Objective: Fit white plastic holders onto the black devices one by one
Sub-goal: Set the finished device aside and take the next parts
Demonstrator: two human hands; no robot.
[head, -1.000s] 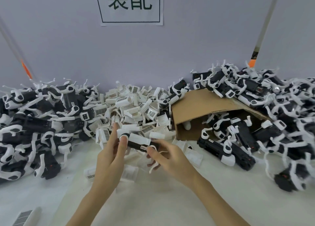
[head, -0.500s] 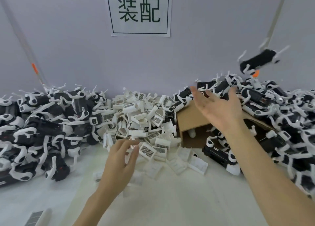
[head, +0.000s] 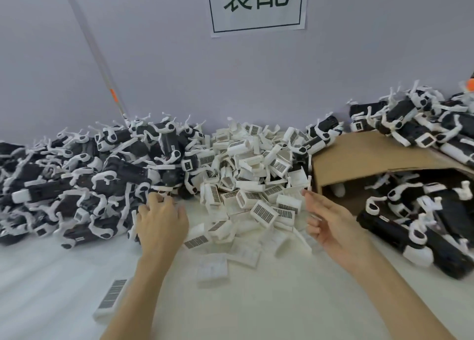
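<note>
Your left hand point(head: 160, 221) is reaching, back up, to the near edge of the heap of black devices point(head: 84, 180) piled along the counter's point(head: 282, 301) far left side. Its fingers are curling down at the heap's edge, the fingertips point(head: 157, 198) touching or nearly touching a device there; you cannot tell whether they are gripping anything. Your right hand point(head: 331, 224) is hovering just right of the pile of white plastic holders point(head: 256, 175) in the middle of the far edge, palm turned leftward, fingers loosely bent and holding nothing. Loose holders are spilling from that pile toward you, some lying flat on the counter between your two hands. A single holder with a barcode label point(head: 111, 297) is lying apart near the counter's front left. To the right, a cardboard box point(head: 359, 160) is lying on its side with more fitted devices point(head: 420, 211) inside and heaped on top of it. A sign point(head: 256, 6) is hanging on the wall behind.
</note>
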